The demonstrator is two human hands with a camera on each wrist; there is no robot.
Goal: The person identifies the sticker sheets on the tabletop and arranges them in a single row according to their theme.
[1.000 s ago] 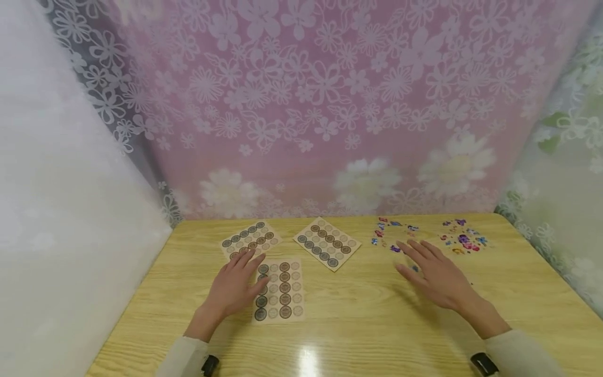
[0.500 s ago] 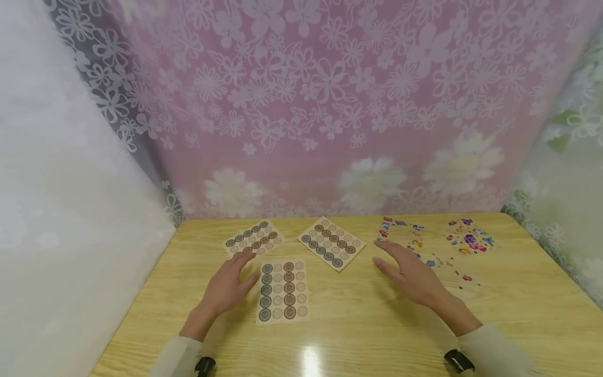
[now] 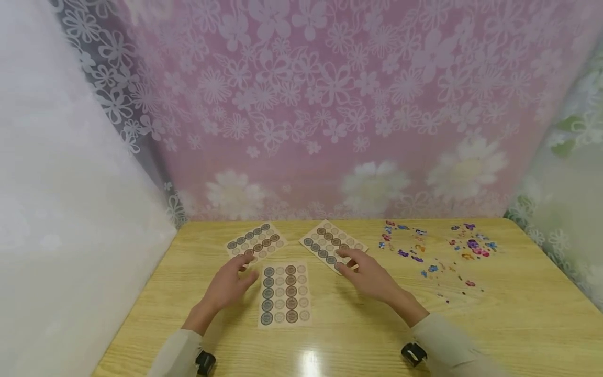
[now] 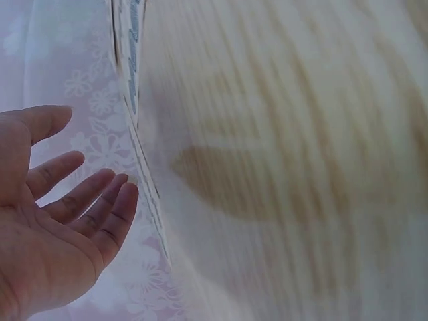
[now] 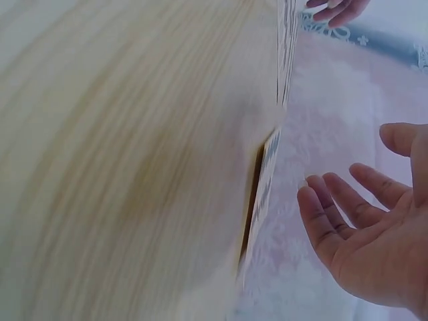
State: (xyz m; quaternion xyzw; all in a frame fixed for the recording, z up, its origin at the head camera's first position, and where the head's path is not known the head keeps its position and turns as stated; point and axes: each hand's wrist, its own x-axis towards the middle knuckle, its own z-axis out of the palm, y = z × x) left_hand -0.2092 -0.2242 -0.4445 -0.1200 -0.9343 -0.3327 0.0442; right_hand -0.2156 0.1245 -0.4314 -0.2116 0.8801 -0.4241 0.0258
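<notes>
Three cream sheets of round stickers in dark and brown rows lie on the table: a front sheet (image 3: 285, 293), a back left sheet (image 3: 256, 241) and a thicker-looking back right sheet (image 3: 325, 242). My left hand (image 3: 227, 287) hovers beside the front sheet, its fingertips overlapping the back left sheet's near edge. In the left wrist view that hand (image 4: 67, 214) has loosely bent fingers and holds nothing. Over the near right edge of the back right sheet is my right hand (image 3: 374, 277). The right wrist view shows this hand (image 5: 374, 234) relaxed, with nothing in its fingers.
On the right of the wooden table (image 3: 358, 335) lie small colourful flower stickers in three groups: a back group (image 3: 403, 253), a far right group (image 3: 472, 244) and a nearer group (image 3: 432, 268). A pink floral cloth (image 3: 301, 131) hangs behind; pale cloths hang on both sides.
My right hand has swept left from the flower stickers to the back right sheet. My left hand has drawn slightly left, uncovering the front sheet.
</notes>
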